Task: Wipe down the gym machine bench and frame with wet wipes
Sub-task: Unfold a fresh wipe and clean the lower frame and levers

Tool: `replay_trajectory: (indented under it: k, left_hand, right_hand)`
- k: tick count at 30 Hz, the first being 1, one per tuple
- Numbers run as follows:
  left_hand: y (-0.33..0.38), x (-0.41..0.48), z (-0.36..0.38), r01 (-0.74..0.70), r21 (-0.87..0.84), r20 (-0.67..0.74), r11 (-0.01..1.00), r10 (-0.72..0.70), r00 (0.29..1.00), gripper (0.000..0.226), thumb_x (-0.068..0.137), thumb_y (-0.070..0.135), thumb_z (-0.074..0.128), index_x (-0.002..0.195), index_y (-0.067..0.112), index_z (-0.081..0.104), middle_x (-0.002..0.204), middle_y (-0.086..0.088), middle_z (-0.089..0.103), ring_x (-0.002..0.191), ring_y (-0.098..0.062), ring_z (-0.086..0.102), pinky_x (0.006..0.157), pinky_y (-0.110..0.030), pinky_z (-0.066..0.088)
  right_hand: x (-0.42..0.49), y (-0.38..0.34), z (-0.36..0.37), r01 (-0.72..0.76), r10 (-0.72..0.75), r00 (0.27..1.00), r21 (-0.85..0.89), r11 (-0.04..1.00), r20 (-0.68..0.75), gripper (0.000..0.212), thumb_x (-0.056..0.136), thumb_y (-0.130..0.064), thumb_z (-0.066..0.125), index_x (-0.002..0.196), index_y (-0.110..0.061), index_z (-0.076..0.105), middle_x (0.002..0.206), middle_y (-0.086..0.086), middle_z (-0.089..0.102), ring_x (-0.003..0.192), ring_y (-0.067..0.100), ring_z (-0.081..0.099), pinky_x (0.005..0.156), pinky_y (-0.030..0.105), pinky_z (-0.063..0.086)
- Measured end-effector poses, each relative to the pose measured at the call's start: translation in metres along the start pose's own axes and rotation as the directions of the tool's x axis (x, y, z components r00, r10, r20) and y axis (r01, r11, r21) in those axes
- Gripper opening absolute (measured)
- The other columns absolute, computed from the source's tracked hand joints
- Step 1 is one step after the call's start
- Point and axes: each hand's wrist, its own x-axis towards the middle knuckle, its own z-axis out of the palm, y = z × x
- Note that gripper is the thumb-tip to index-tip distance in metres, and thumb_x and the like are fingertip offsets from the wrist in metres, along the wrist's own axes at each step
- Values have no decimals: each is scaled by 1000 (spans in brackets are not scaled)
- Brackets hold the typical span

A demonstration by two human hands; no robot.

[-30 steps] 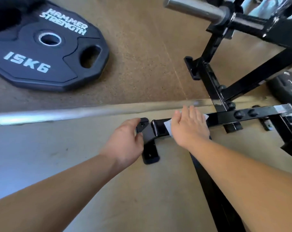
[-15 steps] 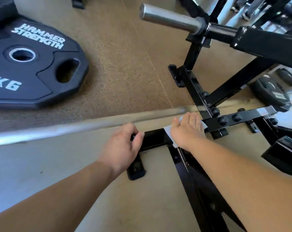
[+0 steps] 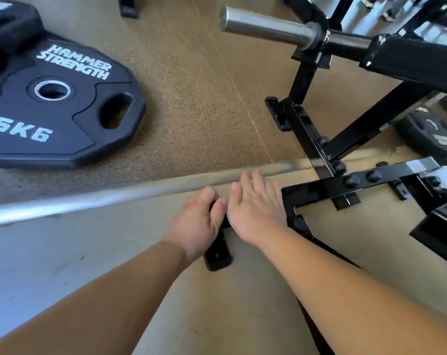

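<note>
The black machine frame has a low crossbar (image 3: 345, 184) running left to a floor foot (image 3: 217, 257). My left hand (image 3: 199, 221) grips the left end of that crossbar, fingers curled over it. My right hand (image 3: 255, 208) lies flat on the bar just beside the left hand, fingers straight, pressing a white wet wipe (image 3: 228, 217) of which only a thin edge shows under the palm. The two hands nearly touch.
A black 15 kg weight plate (image 3: 58, 106) lies on the brown floor at the left. A silver bar (image 3: 89, 201) lies across the floor behind my hands. A steel plate sleeve (image 3: 263, 28) juts out above the frame uprights. Another plate (image 3: 432, 134) sits at the right.
My right hand has slid left along the crossbar with the wipe, up to my left hand. The left hand has kept its hold on the bar end.
</note>
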Motion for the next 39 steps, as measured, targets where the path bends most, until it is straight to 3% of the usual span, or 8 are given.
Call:
replay_trajectory:
  k: [12,17,21,25,28,30,36,39]
  left_hand:
    - [2,-53,-3,21,45,-152,999,-14,988,42,103,15,51,145,16,53,152,-1,47,140,-18,44,117,-16,25]
    - [10,-68,1,-6,39,-163,999,12,987,44,101,9,52,145,16,53,150,3,48,136,-15,46,105,1,19]
    - [20,-82,2,-24,-72,-269,997,4,963,26,101,10,52,119,19,69,126,6,61,112,-10,60,100,-20,45]
    - [40,-95,-13,137,-475,-228,869,-272,935,43,107,44,41,94,18,72,92,4,72,91,-8,66,82,-26,49]
    - [50,-95,-26,297,-794,108,530,-357,928,64,103,64,35,114,18,77,109,-1,78,102,-16,73,87,-35,57]
    - [52,-94,-27,401,-811,253,427,-363,897,58,101,59,47,117,12,75,107,-7,77,89,-19,74,64,-26,56]
    - [43,-90,-19,503,-760,249,411,-530,810,33,108,20,44,98,0,68,92,-14,76,74,-23,70,70,-30,53]
    - [31,-76,-25,423,-753,-63,505,-694,717,30,107,18,42,94,9,67,91,-11,75,76,-23,71,71,-27,59]
  right_hand:
    - [-7,58,-2,-174,173,983,-26,984,-62,74,108,-52,8,162,-3,-1,171,18,-5,159,27,-2,126,43,13]
    - [-28,41,-13,-268,267,963,-23,963,-45,57,112,-37,22,158,-3,24,159,24,29,145,35,35,98,46,44]
    - [-69,14,-21,126,-79,970,197,972,-231,48,111,-35,24,117,-9,65,104,15,70,101,36,64,79,41,47]
    - [-107,-15,-17,339,-290,940,573,746,-178,51,111,-39,23,148,-21,53,150,-3,55,142,10,45,119,35,34]
    - [-117,-15,-7,362,-391,917,580,729,-81,53,112,-38,25,163,-25,23,170,-13,16,153,-7,8,126,19,4]
    - [-120,-12,-1,377,-456,890,596,709,-19,54,111,-35,30,164,-33,18,169,-17,15,153,-8,7,128,25,6]
    - [-118,1,6,185,-406,912,823,537,60,85,93,-10,43,163,-39,5,161,-19,33,147,-6,31,125,27,23]
    - [-98,8,-6,331,-246,943,542,773,-225,60,106,-19,39,162,-29,24,164,-12,31,152,0,23,125,25,16]
